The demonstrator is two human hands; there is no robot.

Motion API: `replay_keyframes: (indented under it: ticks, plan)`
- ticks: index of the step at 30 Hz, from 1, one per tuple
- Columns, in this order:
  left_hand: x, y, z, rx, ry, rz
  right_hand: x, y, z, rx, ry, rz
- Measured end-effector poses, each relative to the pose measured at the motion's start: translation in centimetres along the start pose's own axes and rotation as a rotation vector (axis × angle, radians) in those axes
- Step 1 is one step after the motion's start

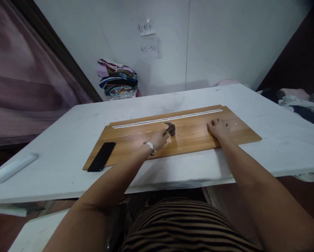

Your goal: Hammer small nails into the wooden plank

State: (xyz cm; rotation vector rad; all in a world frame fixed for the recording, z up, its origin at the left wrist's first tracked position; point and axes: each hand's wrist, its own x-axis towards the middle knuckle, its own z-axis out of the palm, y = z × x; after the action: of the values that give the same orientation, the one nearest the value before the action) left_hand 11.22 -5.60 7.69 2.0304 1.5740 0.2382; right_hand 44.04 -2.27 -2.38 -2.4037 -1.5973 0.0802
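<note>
My left hand (160, 139), with a silver bracelet at its wrist, is wrapped round the handle of a small claw hammer (172, 129). The dark hammer head is low over the middle of a wood-grain board (193, 134); whether it touches the surface, I cannot tell. On the right part of the board rests my right hand (220, 128), fingers apart and bent, tips down on the wood. A few thin nails (128, 137) lie on the board left of the hammer. Along the far edge runs a pair of white marked strips (167, 119).
A black phone (101, 156) lies across the board's left end. The white table (199, 171) carries a long white object (13, 168) at far left. Folded clothes (118, 78) are stacked at the back by the wall, and more fabric (301, 101) is heaped on the right.
</note>
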Motion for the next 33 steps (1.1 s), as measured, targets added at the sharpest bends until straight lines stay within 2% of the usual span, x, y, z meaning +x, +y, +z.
replay_keyframes:
  ticks: [9, 18, 33]
  plan:
    - [-0.11, 0.07, -0.32, -0.045, 0.002, -0.026, 0.01, 0.05, 0.02, 0.012, 0.003, 0.002]
    - [0.34, -0.77, 0.38, 0.0, 0.007, 0.018, 0.06, 0.03, 0.05, 0.008, 0.006, 0.004]
    - [-0.08, 0.08, -0.5, -0.039, 0.001, -0.032, 0.07, 0.08, 0.17, 0.011, 0.016, -0.001]
